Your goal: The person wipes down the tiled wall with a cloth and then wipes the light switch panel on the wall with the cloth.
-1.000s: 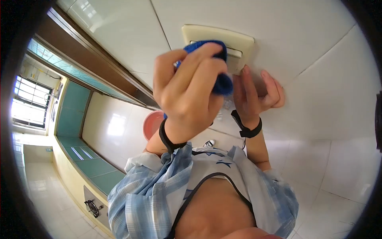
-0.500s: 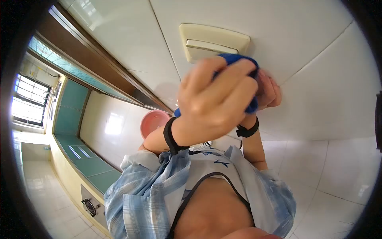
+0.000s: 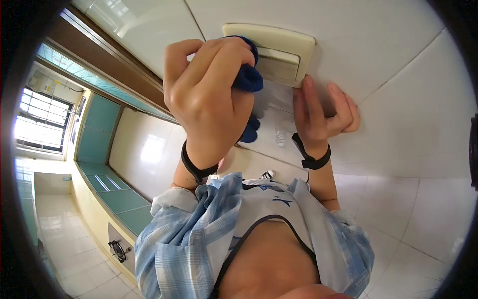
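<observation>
A cream wall switch (image 3: 279, 67) with a wide rocker sits on the white tiled wall. My left hand (image 3: 206, 94) is closed on a dark blue cloth (image 3: 248, 78) and presses it against the left side of the switch plate. Part of the cloth hangs below the hand. My right hand (image 3: 326, 112) holds nothing; its fingers are apart, with the fingertips at the plate's lower right corner. Both wrists wear black straps.
A brown door frame (image 3: 119, 57) runs along the left. Beyond it are teal cabinets (image 3: 92, 132), a gas burner (image 3: 118, 250) and a barred window (image 3: 44, 122). A shoe (image 3: 268, 175) shows on the floor below.
My left hand has moved left and up with the cloth, from the lower right of the switch to its left side. My right hand, earlier mostly hidden, now shows beside the plate.
</observation>
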`<action>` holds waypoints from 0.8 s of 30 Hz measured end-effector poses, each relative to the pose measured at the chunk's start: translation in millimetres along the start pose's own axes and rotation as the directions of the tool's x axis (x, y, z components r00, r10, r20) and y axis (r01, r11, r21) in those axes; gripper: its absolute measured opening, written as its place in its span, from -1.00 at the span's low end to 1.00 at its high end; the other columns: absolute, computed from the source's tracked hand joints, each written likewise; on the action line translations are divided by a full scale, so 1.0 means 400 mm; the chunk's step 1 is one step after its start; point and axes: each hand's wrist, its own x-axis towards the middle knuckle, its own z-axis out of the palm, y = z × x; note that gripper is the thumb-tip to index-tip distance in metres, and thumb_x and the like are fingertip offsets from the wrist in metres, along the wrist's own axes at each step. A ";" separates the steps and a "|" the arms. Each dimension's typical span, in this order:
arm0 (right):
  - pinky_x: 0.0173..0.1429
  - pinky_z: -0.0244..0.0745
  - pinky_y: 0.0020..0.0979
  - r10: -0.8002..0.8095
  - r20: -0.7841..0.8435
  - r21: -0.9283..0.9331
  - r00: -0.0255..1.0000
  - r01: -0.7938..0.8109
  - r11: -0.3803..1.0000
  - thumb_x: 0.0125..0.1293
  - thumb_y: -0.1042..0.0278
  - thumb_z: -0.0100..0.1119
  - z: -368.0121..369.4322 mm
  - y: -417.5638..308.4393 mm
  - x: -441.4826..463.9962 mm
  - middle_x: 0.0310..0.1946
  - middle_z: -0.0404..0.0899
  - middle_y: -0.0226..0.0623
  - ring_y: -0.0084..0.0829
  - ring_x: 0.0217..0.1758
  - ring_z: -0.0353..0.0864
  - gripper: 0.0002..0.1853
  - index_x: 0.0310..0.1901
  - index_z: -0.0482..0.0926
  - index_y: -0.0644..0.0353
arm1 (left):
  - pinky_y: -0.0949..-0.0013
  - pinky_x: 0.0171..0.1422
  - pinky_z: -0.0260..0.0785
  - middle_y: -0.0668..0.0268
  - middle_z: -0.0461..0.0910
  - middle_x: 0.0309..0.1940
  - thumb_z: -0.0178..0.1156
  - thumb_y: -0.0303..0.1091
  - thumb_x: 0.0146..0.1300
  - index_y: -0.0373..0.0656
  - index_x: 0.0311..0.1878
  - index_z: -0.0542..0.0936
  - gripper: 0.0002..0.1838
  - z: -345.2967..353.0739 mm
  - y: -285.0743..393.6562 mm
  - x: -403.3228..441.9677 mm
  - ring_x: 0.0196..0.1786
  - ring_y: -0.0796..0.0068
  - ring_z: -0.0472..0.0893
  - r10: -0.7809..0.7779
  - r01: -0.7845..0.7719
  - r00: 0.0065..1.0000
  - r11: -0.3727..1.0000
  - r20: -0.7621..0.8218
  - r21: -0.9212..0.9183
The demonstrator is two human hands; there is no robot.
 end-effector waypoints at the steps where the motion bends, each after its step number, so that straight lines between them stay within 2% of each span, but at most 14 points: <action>1: 0.09 0.16 -0.37 -0.001 0.010 -0.018 1.000 0.002 1.000 -0.04 0.24 0.39 -0.002 0.001 -0.005 -0.03 0.37 -0.47 -0.31 0.03 0.20 -0.74 -0.22 0.68 -0.17 | 0.41 -0.25 0.30 0.43 0.59 -0.43 0.12 -0.53 -0.39 -0.10 -0.53 0.52 -0.79 0.004 0.006 -0.007 -0.34 0.34 0.44 0.036 -0.037 0.999 0.999 -0.027 -0.028; 2: 0.09 0.16 -0.37 0.001 0.009 -0.017 1.000 -0.001 1.000 -0.04 0.24 0.39 -0.001 0.002 -0.010 -0.03 0.37 -0.47 -0.31 0.03 0.20 -0.74 -0.22 0.68 -0.17 | 0.41 -0.25 0.30 0.44 0.59 -0.43 0.13 -0.53 -0.40 -0.10 -0.52 0.52 -0.78 0.007 0.011 -0.009 -0.33 0.34 0.44 0.071 -0.074 0.996 0.996 -0.057 -0.055; 3: 0.05 0.11 -0.40 0.015 -0.002 -0.025 1.000 -0.015 1.000 -0.05 0.15 0.39 0.002 0.006 -0.015 -0.03 0.39 -0.57 -0.37 0.03 0.18 -0.75 -0.25 0.67 -0.27 | 0.40 -0.11 0.27 0.37 0.64 -0.43 0.09 -0.54 -0.32 -0.11 -0.60 0.51 -0.88 0.006 0.048 -0.005 -0.30 0.31 0.47 0.014 -0.013 1.000 0.995 0.003 -0.102; 4: 0.02 0.06 -0.43 0.028 -0.011 -0.033 1.000 -0.028 0.999 -0.06 0.06 0.39 0.005 0.008 -0.016 -0.04 0.40 -0.67 -0.43 0.03 0.16 -0.75 -0.27 0.66 -0.38 | 0.42 -0.12 0.27 0.38 0.64 -0.43 0.10 -0.52 -0.32 -0.11 -0.60 0.51 -0.89 0.024 0.062 -0.013 -0.31 0.32 0.46 -0.002 -0.001 1.000 0.993 -0.020 -0.116; 5: 0.02 0.06 -0.43 0.029 -0.009 -0.031 1.000 -0.029 0.999 -0.06 0.06 0.39 0.001 0.011 -0.012 -0.04 0.40 -0.67 -0.43 0.03 0.16 -0.75 -0.27 0.66 -0.38 | 0.42 -0.14 0.28 0.38 0.63 -0.42 0.11 -0.51 -0.33 -0.11 -0.60 0.51 -0.89 0.021 0.071 -0.004 -0.30 0.32 0.46 -0.010 0.010 1.000 0.995 0.000 -0.098; 7: 0.07 0.16 -0.40 -0.034 0.007 -0.039 0.999 0.034 0.999 0.03 0.23 0.35 -0.003 0.011 -0.006 -0.02 0.36 -0.47 -0.33 0.03 0.18 -0.79 -0.23 0.68 -0.16 | 0.43 -0.15 0.28 0.38 0.63 -0.41 0.12 -0.51 -0.34 -0.11 -0.60 0.51 -0.88 0.019 0.079 -0.002 -0.30 0.32 0.45 -0.012 0.014 1.000 0.997 0.025 -0.081; 10: 0.06 0.17 -0.41 -0.004 0.001 -0.006 1.000 0.004 1.000 0.03 0.22 0.35 0.000 0.007 -0.003 -0.02 0.36 -0.48 -0.33 0.03 0.18 -0.80 -0.25 0.69 -0.16 | 0.43 -0.16 0.28 0.37 0.62 -0.39 0.13 -0.50 -0.35 -0.11 -0.58 0.51 -0.87 0.031 0.079 -0.013 -0.29 0.31 0.45 0.036 -0.035 0.999 0.998 0.018 -0.046; 12: 0.07 0.17 -0.41 -0.004 -0.004 -0.013 1.000 0.004 1.000 0.01 0.22 0.36 -0.001 0.005 -0.007 -0.03 0.36 -0.49 -0.33 0.03 0.18 -0.79 -0.25 0.69 -0.16 | 0.43 -0.17 0.28 0.37 0.62 -0.38 0.14 -0.48 -0.35 -0.12 -0.58 0.51 -0.87 0.036 0.078 -0.017 -0.29 0.31 0.45 0.032 -0.032 0.999 0.988 -0.002 -0.151; 14: 0.07 0.17 -0.41 -0.009 0.000 -0.025 1.000 0.009 1.000 -0.01 0.23 0.37 -0.004 0.004 -0.010 -0.03 0.36 -0.49 -0.33 0.03 0.19 -0.79 -0.26 0.69 -0.16 | 0.42 -0.16 0.28 0.36 0.62 -0.39 0.10 -0.49 -0.36 -0.13 -0.59 0.51 -0.87 0.031 0.068 -0.014 -0.30 0.30 0.45 0.029 -0.026 0.999 0.988 0.018 -0.153; 20: 0.08 0.16 -0.40 -0.009 0.005 -0.016 1.000 0.009 1.000 0.00 0.23 0.34 -0.007 0.020 -0.005 -0.03 0.38 -0.48 -0.34 0.04 0.18 -0.79 -0.25 0.69 -0.15 | 0.41 -0.15 0.27 0.34 0.63 -0.42 0.01 -0.53 -0.40 -0.15 -0.60 0.51 -0.83 0.034 0.075 -0.013 -0.32 0.28 0.46 -0.019 0.019 1.000 0.998 0.005 -0.060; 22: 0.09 0.16 -0.40 -0.006 0.035 -0.027 0.999 0.007 1.000 0.01 0.24 0.34 -0.011 0.019 -0.005 -0.04 0.40 -0.49 -0.34 0.05 0.18 -0.80 -0.25 0.69 -0.16 | 0.41 -0.16 0.28 0.35 0.63 -0.42 0.06 -0.53 -0.38 -0.14 -0.60 0.51 -0.86 0.056 0.099 -0.008 -0.31 0.29 0.46 -0.011 0.009 1.000 0.995 -0.026 -0.096; 24: 0.09 0.16 -0.41 0.012 0.018 0.005 1.000 -0.012 1.000 0.01 0.24 0.35 -0.005 0.023 -0.022 -0.04 0.40 -0.50 -0.35 0.05 0.19 -0.79 -0.25 0.69 -0.16 | 0.40 -0.16 0.28 0.35 0.63 -0.42 0.13 -0.51 -0.35 -0.13 -0.60 0.51 -0.88 0.074 0.122 -0.009 -0.31 0.29 0.46 0.026 -0.019 0.999 0.975 0.032 -0.222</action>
